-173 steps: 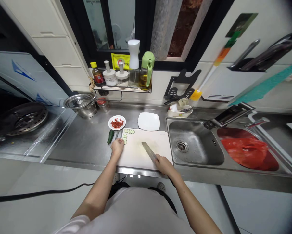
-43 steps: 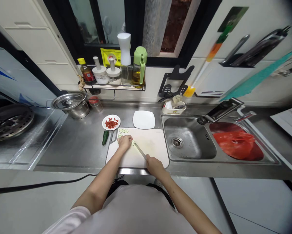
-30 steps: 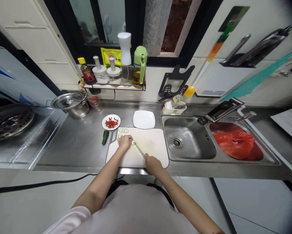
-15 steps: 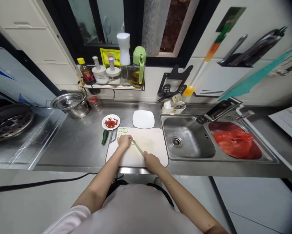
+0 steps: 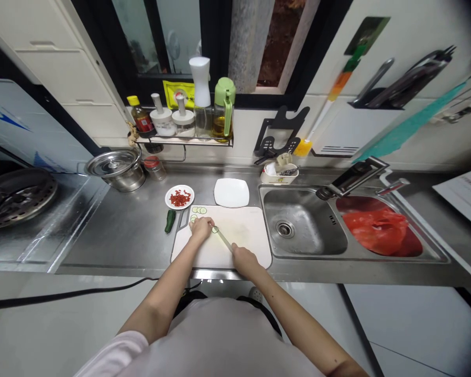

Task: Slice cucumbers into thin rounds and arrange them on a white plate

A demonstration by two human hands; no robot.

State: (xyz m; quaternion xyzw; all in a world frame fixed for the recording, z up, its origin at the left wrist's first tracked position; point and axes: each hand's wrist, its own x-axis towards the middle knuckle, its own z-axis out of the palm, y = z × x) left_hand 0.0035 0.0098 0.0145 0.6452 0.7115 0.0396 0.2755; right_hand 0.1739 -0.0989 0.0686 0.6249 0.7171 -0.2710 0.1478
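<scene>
My right hand point(image 5: 245, 259) is closed round the handle of a knife point(image 5: 225, 241), whose blade slants up and left across the white cutting board point(image 5: 254, 225). A thin round cucumber slice point(image 5: 215, 229) lies at the blade's tip. Just left of that slice, my left hand point(image 5: 201, 228) is bent over the board with its fingers curled together. Whatever sits in those fingers is hidden. More pale cucumber slices point(image 5: 199, 210) lie at the board's upper left corner, some partly behind my left hand. A dark green cucumber piece point(image 5: 170, 221) rests on the counter beside the board.
Behind the board stand a plate of chopped red pieces point(image 5: 179, 197) and a white square plate point(image 5: 231, 192). A lidded steel pot point(image 5: 121, 170) and a red-lidded jar point(image 5: 154, 166) are at the back left. To the right is the sink point(image 5: 304, 222), with a red plastic bag point(image 5: 376, 230) in its second basin.
The view has shifted very slightly. Both hands, the knife and the slice at its tip keep their places on the board.
</scene>
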